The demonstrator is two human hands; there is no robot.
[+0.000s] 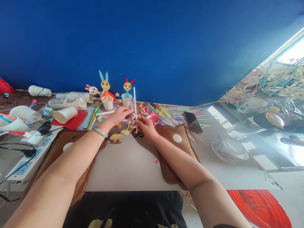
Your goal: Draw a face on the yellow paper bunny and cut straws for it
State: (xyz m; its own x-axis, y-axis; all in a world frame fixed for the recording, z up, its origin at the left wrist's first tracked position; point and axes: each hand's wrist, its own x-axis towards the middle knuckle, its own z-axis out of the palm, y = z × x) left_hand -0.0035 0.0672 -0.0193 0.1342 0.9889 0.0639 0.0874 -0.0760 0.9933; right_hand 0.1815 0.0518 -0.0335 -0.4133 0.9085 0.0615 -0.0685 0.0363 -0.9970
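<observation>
My left hand [123, 114] pinches a purple straw [131, 106] upright. Close beside it, my right hand [146, 127] has its fingers closed on a white straw [134, 101], also upright and rising higher. Below the hands lie scissors with black handles [138, 134] and a piece of yellow paper [125, 130]. A rounded yellow cutout [116, 137] rests near my left wrist. Behind the hands, a paper cup [126, 100] bears a red-eared figure [127, 85], and another cup [108, 103] bears a blue-eared figure [105, 85].
Many coloured straws [171, 115] are spread along the blue wall [152, 47]. A phone [193, 122] and a lidded bowl [230, 150] are on the right. Stacked paper cups [68, 103], red paper [71, 119] and a power strip [29, 158] occupy the left. Brown pads [174, 152] lie under both arms.
</observation>
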